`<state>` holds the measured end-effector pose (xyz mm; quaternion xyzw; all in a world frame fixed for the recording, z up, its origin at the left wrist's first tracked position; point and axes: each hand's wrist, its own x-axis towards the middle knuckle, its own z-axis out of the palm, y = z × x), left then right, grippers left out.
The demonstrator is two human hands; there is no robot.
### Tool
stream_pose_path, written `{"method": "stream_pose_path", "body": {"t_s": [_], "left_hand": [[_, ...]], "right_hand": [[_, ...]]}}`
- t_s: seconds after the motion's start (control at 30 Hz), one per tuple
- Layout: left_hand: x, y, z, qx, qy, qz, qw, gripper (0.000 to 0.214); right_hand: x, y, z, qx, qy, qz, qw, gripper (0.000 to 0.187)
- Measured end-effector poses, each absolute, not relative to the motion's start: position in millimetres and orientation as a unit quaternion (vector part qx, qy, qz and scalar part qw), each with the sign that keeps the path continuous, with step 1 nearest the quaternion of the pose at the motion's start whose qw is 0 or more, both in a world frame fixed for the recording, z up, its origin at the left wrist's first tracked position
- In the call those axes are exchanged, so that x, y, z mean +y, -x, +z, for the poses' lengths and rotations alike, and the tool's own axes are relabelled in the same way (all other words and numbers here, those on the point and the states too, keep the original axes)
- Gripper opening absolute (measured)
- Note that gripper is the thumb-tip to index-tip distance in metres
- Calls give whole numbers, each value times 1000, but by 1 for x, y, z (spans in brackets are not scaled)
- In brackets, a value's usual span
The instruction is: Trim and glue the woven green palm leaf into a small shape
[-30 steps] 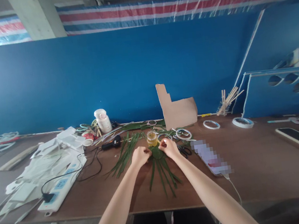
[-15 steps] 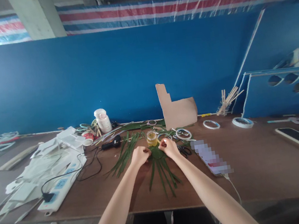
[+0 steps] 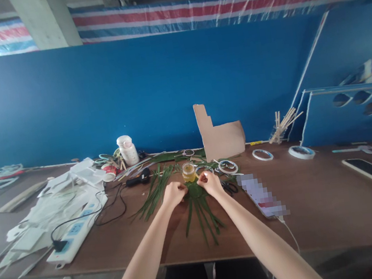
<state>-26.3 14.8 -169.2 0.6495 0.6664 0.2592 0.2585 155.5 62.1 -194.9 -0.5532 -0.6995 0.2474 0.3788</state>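
Note:
A piece woven from green leaf strips (image 3: 196, 190) lies in front of me, its loose strip ends fanned toward the table's near edge. My left hand (image 3: 175, 193) pinches its left side with curled fingers. On the opposite side, my right hand (image 3: 210, 184) is closed, thumb and index finger together at the upper right edge of the weave. Just beyond the weave stands a small clear jar (image 3: 189, 172) with yellowish contents. A bundle of loose green leaf strips (image 3: 157, 194) rests left of my left hand. Black scissors (image 3: 230, 187) lie by my right wrist.
A phone (image 3: 261, 196) with a white cable lies to the right, near tape rolls (image 3: 262, 155). Cut cardboard (image 3: 224, 141) leans on the blue wall. To the left are a glue gun (image 3: 138, 178), a power strip (image 3: 77, 231), white scraps (image 3: 48, 207) and a white bottle (image 3: 128, 151).

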Motion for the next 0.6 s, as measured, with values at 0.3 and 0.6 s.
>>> {"method": "stream_pose_path", "body": {"t_s": [0.3, 0.6], "left_hand": [[10, 21, -166, 634, -686, 334, 124, 15], [1, 11, -166, 491, -812, 303, 89, 25]], "right_hand": [[71, -169, -193, -670, 560, 230, 429, 7], [69, -170, -194, -695, 558, 241, 384, 6]]}}
